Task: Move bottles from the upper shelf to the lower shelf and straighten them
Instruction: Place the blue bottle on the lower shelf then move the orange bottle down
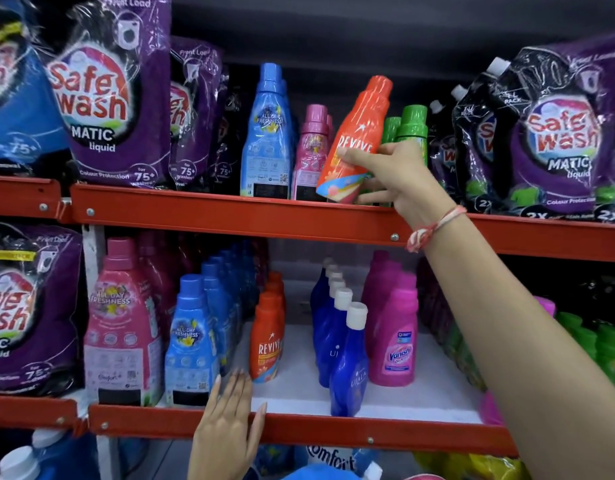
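Observation:
My right hand grips an orange Revive bottle on the upper shelf; the bottle is tilted to the right, its base lifted just above the shelf's red edge. Beside it stand a blue bottle, a pink bottle and green bottles. My left hand lies flat with fingers apart on the front lip of the lower shelf, holding nothing. On the lower shelf a row of orange Revive bottles stands upright beside blue white-capped bottles and pink Vanish bottles.
Purple Safe Wash pouches flank the upper shelf on the left, and more pouches on the right. Large pink and blue softener bottles fill the lower left; green bottles sit lower right. White shelf floor shows between the orange and blue rows.

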Demonstrator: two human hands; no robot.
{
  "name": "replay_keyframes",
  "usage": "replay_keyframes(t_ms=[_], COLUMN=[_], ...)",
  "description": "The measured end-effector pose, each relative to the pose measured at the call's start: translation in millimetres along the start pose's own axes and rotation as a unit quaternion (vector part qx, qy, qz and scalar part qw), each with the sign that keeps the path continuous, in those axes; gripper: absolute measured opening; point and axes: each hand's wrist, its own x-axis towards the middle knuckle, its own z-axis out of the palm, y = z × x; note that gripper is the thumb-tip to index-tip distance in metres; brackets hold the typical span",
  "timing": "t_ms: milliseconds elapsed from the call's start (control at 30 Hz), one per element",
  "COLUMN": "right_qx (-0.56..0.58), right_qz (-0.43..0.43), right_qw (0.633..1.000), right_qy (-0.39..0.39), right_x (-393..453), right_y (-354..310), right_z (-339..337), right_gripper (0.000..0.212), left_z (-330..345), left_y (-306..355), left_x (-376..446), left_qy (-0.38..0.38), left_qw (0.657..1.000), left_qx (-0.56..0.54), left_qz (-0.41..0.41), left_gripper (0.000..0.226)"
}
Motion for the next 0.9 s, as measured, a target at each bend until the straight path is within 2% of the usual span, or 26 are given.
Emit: replay_keyframes(t_ms=[100, 267, 433, 567, 667, 800, 900], right_qx=[0.039, 0.106, 0.095, 0.092, 0.022, -0.094, -0.134], right_qz=[-0.009, -0.005, 0.041, 0.095, 0.113, 0.13, 0.14], right_qw=[0.999, 0.993, 0.991, 0.987, 0.99, 0.985, 0.979], right_qy=[-0.009, -0.043, -0.089, -0.093, -0.076, -0.058, -0.056], right_x=[-12.8, -55.1, -101.3, -126.6, -139.8, -146.7, -145.6], right_y=[-12.8, -12.2, 23.9, 72.0, 115.3, 164.7, 191.4], right_z=[-11.3, -20.8, -15.2, 5.4, 26.0, 56.3, 74.8], right_gripper=[0.034, 0.047, 0.045, 0.042, 0.035, 0.054, 0.052], left_z=[2.0, 0.9, -3.8, -4.8, -3.2, -0.2, 1.3], left_y=[-1.0, -1.3, -1.0, -0.1, -0.4, -0.2, -1.1], left_x=[-0.7, -2.2, -3.7, -4.4, -4.8, -4.3, -3.5], left_qy=[-0.001, -0.031, -0.073, -0.081, -0.075, -0.055, -0.044], left_qw=[1.0, 0.999, 0.997, 0.996, 0.997, 0.997, 0.997], left_qx=[-0.003, -0.015, -0.017, -0.018, -0.029, -0.053, -0.064], left_qz=[-0.001, -0.01, -0.02, -0.018, -0.018, -0.022, -0.021], left_gripper=[0.069, 0.071, 0.073, 0.067, 0.064, 0.055, 0.052])
